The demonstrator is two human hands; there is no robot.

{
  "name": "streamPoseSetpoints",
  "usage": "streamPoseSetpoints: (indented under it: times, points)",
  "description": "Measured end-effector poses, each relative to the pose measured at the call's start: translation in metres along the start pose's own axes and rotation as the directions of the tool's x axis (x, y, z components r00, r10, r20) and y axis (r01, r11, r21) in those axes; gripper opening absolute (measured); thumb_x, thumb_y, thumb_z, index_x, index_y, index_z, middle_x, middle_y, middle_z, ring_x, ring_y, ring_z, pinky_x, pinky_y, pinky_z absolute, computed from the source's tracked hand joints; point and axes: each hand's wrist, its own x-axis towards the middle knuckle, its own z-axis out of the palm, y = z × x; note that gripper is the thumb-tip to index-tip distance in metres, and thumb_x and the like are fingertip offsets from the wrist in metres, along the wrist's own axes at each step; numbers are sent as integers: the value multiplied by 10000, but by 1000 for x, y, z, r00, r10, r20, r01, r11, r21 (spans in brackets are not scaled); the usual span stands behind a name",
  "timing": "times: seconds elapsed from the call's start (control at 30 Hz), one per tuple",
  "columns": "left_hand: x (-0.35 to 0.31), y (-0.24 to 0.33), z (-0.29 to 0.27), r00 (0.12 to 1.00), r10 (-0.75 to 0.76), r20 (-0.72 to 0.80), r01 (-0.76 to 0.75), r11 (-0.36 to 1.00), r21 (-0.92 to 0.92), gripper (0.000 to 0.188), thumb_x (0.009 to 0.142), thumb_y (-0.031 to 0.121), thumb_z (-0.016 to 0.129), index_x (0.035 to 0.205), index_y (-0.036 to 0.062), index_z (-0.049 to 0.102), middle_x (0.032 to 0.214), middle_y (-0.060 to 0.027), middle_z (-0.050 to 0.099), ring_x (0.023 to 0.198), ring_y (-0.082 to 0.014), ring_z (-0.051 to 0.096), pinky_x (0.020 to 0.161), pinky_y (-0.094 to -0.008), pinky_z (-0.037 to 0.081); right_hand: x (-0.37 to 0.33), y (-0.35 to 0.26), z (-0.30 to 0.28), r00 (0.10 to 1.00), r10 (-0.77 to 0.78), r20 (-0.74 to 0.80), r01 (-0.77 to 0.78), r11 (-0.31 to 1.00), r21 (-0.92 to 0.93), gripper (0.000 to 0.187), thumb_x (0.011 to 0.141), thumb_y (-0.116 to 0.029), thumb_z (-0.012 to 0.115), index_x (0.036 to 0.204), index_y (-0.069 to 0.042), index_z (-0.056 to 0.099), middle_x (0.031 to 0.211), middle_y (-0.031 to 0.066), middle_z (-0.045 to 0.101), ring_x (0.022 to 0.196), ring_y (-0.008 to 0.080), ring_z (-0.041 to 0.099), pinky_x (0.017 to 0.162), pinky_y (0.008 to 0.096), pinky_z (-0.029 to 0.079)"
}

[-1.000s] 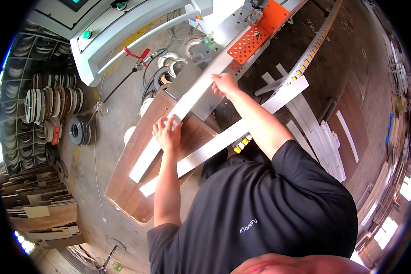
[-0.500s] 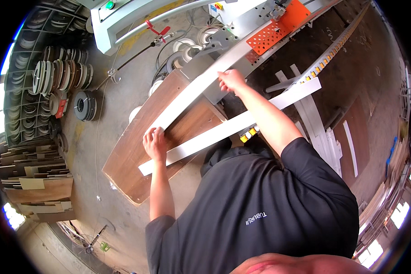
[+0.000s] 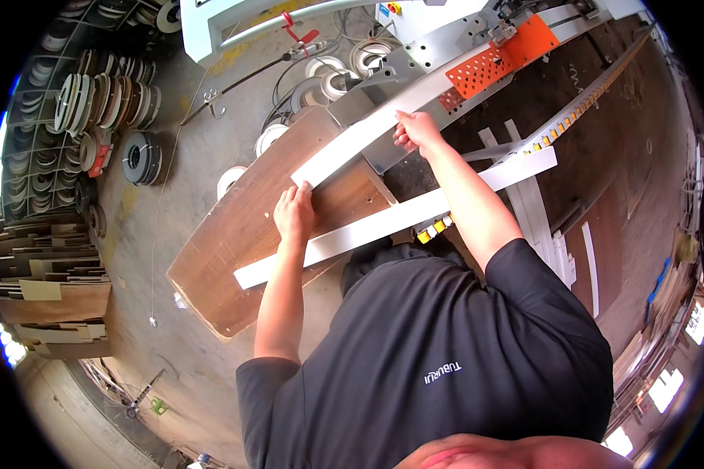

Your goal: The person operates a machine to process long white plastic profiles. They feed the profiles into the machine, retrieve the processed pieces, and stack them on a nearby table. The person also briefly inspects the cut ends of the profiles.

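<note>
The left hand [image 3: 295, 213], partly open, touches the white strip [image 3: 356, 142] at its eight-o'clock end; the right hand [image 3: 418, 132], half-curled, meets its five-o'clock edge, grip unclear.

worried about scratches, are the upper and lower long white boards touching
Apart. The head view plainly shows a gap, with brown tabletop visible between the upper white board and the lower white board.

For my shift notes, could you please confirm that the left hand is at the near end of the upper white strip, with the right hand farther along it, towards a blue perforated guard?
Not quite: the head view shows the perforated guard is orange. The left hand is at the upper white strip's near end, the right hand farther along.
</note>
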Motion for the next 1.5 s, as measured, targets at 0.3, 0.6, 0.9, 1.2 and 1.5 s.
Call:
streamPoseSetpoints:
  times: [0.3, 0.6, 0.9, 1.2, 1.5]
  points:
    - [51, 58, 20, 1000, 3, -30, -11, 970, -243, 236, 968, 145, 692, 1197, 103, 731, 958, -118, 690, 934, -333, 694, 803, -445, 580, -19, 16, 44, 993, -10, 114, 34, 976, -214, 432, 1051, -445, 670, 996, -18, 695, 758, 66, 720, 551, 117, 661, 483, 255, 476]
    - [39, 54, 29, 982, 127, -137, -164, 938, -306, 127, 908, 129, 700, 1034, 128, 714, 838, -78, 647, 811, -301, 670, 730, -440, 550, -37, 13, 66, 996, 32, 78, -26, 996, -81, 404, 1053, -391, 672, 947, -2, 695, 777, 67, 711, 564, 119, 615, 480, 270, 428]
    - [45, 56, 31, 976, 177, -129, -207, 939, -275, 72, 919, 113, 696, 990, 104, 704, 848, -89, 655, 806, -305, 667, 714, -428, 541, -1, -1, -1, 1000, -11, -13, 12, 999, 44, 441, 1071, -403, 665, 845, -25, 643, 731, 102, 700, 550, 137, 643, 485, 263, 513]
    - [45, 57, 34, 967, 187, -170, -226, 943, -244, 73, 906, 123, 681, 980, 120, 678, 839, -85, 637, 799, -300, 657, 704, -430, 533, 17, -32, -45, 947, -50, -318, 79, 994, 79, 383, 1053, -386, 696, 832, -77, 652, 670, 6, 643, 513, 95, 579, 443, 256, 435]
    - [43, 61, 34, 958, 186, -219, -235, 946, -225, 72, 907, 127, 671, 978, 123, 675, 843, -91, 653, 805, -309, 671, 715, -440, 548, -37, 5, -32, 968, -215, -127, 213, 977, -24, 307, 1067, -335, 645, 1161, -52, 719, 941, 42, 772, 639, 105, 671, 502, 259, 475]
